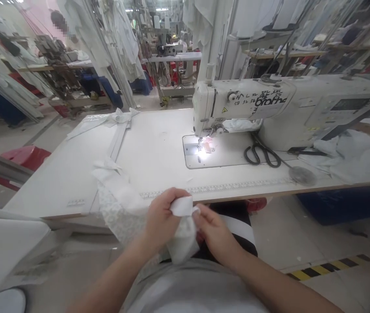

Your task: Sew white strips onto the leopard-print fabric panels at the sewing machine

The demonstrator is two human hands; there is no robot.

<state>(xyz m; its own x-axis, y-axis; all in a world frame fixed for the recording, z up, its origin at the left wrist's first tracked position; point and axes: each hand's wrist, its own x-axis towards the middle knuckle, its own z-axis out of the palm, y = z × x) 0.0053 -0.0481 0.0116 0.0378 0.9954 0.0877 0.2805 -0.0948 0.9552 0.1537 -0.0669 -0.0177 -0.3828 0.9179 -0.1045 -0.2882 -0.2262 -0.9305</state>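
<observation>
My left hand (160, 217) and my right hand (213, 232) meet just in front of the table's near edge, both pinched on a small piece of white fabric (182, 230) that hangs down between them. A longer strip of white lace-like fabric (116, 195) trails from the table (74, 174) over its edge beside my left hand. Behind them, a white sewing machine (269, 108) stands on the table, its needle area (201, 148) lit.
Black scissors (259, 154) lie by the machine's base. White strips (118, 126) lie at the table's far left, loose white cloth (344, 156) at the right. A red stool (22, 158) stands left. Racks of white garments (120, 39) and other machines fill the background.
</observation>
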